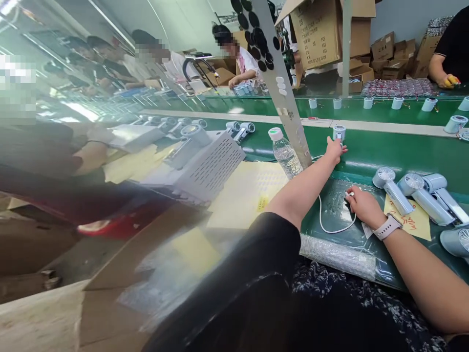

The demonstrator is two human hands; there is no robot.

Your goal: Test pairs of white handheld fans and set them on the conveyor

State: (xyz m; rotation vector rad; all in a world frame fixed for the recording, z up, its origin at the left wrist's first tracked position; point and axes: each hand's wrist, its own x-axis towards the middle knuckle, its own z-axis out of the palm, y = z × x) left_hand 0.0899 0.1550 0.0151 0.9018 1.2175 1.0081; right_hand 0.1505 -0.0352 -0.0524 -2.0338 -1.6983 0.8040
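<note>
My left hand (334, 149) reaches out over the green belt (384, 151), its fingers around a small light-blue cylindrical part (339, 131) that stands upright there. Nearer to me, my right hand (362, 205) pinches the white end of a cable (335, 231) above the dark green mat (311, 222). The cable loops to the left and runs up beneath my left forearm. Several light-blue handheld fans (394, 190) lie to the right of my right hand, some on a yellow paper (421, 222) with red writing.
A water bottle (286, 155) stands beside a slanted metal post (284, 93). To the left is a white perforated metal box (210, 164) with a fan on it. More cylindrical parts (398, 102) stand along the far belt. Co-workers sit across and on the left.
</note>
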